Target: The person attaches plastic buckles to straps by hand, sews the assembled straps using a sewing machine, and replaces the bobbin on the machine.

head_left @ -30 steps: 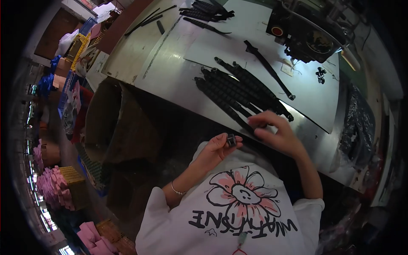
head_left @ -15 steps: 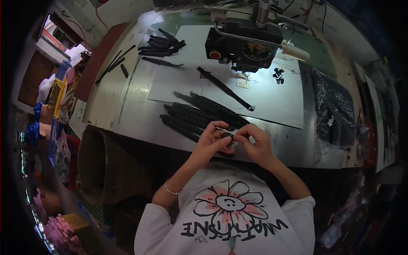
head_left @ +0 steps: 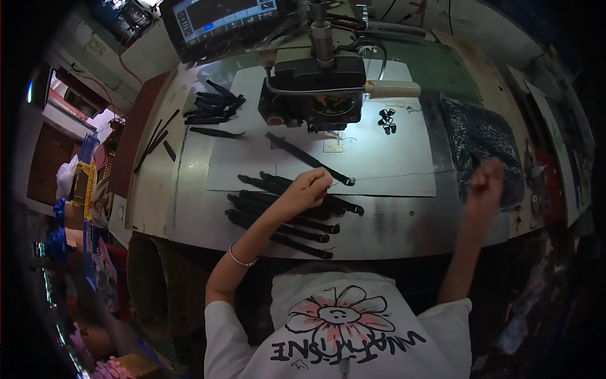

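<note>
A thin dark thread (head_left: 404,174) stretches across the white sheet between my two hands. My left hand (head_left: 308,191) is closed in a pinch near the thread's left end, above a bundle of black straps (head_left: 284,218) with small buckles at their ends. Far to the right, my right hand (head_left: 485,184) is raised and closed at the thread's other end, slightly smeared by motion. A single black strap with a shiny buckle (head_left: 312,159) lies just beyond my left hand. What sits inside the left fingers is mostly hidden.
The sewing machine head (head_left: 312,95) with its lamp stands at the back. Small black buckles (head_left: 387,121) lie right of it. Another pile of black straps (head_left: 213,106) is at the back left. A plastic-wrapped dark package (head_left: 483,142) lies by my right hand. A screen (head_left: 221,22) stands behind.
My hands were together over the bundle's near end, and have moved apart. The right has swung far right, the left slightly up, with a thread now stretched between them. The camera view has shifted.
</note>
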`<state>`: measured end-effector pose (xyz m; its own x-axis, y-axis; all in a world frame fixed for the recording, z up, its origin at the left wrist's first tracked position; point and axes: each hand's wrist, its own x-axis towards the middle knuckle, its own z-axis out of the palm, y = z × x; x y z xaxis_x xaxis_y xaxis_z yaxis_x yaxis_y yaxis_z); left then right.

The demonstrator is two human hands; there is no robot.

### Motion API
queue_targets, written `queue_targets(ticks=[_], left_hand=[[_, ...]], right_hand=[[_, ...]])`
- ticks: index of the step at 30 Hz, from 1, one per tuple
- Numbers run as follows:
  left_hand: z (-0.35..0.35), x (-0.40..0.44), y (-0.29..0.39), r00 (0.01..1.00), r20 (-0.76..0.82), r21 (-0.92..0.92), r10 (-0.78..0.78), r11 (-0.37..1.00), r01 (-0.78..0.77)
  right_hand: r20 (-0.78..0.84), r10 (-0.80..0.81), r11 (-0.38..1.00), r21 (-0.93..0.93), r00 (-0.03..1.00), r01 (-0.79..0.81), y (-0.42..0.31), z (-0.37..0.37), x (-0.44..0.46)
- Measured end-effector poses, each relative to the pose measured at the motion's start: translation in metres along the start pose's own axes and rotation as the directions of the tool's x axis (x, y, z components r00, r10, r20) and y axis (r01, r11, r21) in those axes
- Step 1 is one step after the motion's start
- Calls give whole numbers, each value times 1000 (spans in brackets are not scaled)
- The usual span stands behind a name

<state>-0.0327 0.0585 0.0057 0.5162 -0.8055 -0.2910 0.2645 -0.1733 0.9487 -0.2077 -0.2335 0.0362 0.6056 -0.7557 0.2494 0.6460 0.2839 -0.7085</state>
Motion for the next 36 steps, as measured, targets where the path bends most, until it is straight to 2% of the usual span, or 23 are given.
queue_targets(ticks=[1, 2, 3, 4, 6, 7, 8, 10, 11, 14, 16, 18, 19, 20, 21, 22, 23, 25, 26, 28, 31, 34, 36], left_hand=[[-3, 13, 1, 1000, -2, 32, 26, 999, -26], [-6, 27, 0, 999, -2, 63, 53, 997, -53], [-9, 43, -3, 994, -8, 152, 109, 983, -106], [-3, 52, -1, 987, 2, 311, 164, 938, -156], [14, 69, 2, 963, 50, 589, 266, 771, -243], [26, 65, 21, 993, 86, 626, 85, 771, -120], [29, 75, 9, 967, 123, 699, 224, 672, -244], [34, 99, -22, 848, 231, 796, 477, 408, -447], [40, 99, -17, 880, 216, 817, 423, 415, -400], [39, 99, -4, 766, 307, 728, 565, 380, -571], [36, 101, -7, 809, 226, 692, 543, 495, -526], [32, 97, -6, 891, 123, 585, 437, 694, -421], [30, 94, -4, 921, 71, 530, 383, 768, -360], [27, 91, -4, 914, 49, 550, 402, 753, -361], [23, 88, -4, 906, 27, 569, 423, 738, -362], [21, 85, -4, 895, 2, 588, 445, 723, -361], [21, 79, 0, 895, -13, 661, 446, 675, -327], [17, 79, -7, 850, 39, 763, 525, 534, -364], [15, 79, -10, 826, 68, 807, 559, 456, -375], [15, 81, -12, 832, 60, 826, 552, 441, -352], [11, 80, -12, 824, 85, 818, 560, 434, -379], [14, 65, 3, 810, 87, 830, 579, 408, -381], [18, 42, 31, 857, 183, 795, 483, 440, -418]], right_hand=[[-55, -146, 987, -80, 988, 141, -27, -44, 15], [-260, -288, 952, -183, 922, 245, -58, -100, 28], [-160, -465, 853, -344, 870, 392, -101, -174, 36], [-233, -640, 685, -605, 732, 406, -151, -233, 32], [-45, -806, 87, -995, 590, 42, -234, -300, -10], [50, -864, -181, -959, 501, -216, -275, -332, -32], [107, -858, -359, -823, 502, -440, -295, -322, -55], [223, -720, -679, -420, 657, -603, -343, -396, -112], [231, -635, -772, -169, 737, -613, -358, -422, -128], [255, -649, -760, -188, 717, -622, -318, -381, -136], [450, -562, -822, -394, 694, -410, -255, -279, -97], [261, -606, -620, -747, 751, -241, -198, -224, -55], [476, -503, -756, -647, 722, -100, -163, -192, -38], [-5, -633, -88, -993, 774, -79, -114, -140, -21], [-83, -472, -3, -995, 878, -95, -82, -98, -9], [125, -374, 11, -990, 919, 139, -48, -54, 0], [177, -218, 217, -950, 960, 225, -15, -31, 6], [539, 173, 296, -827, 825, 478, 48, -7, 14], [651, 216, 374, -743, 727, 555, 72, 10, 10], [721, 290, 431, -685, 629, 587, 110, 26, 7], [653, 444, 422, -756, 613, 500, 130, 27, 11], [587, 477, 605, -759, 654, 241, 118, 23, 20], [553, 451, 735, -676, 701, 60, 107, 20, 20]])
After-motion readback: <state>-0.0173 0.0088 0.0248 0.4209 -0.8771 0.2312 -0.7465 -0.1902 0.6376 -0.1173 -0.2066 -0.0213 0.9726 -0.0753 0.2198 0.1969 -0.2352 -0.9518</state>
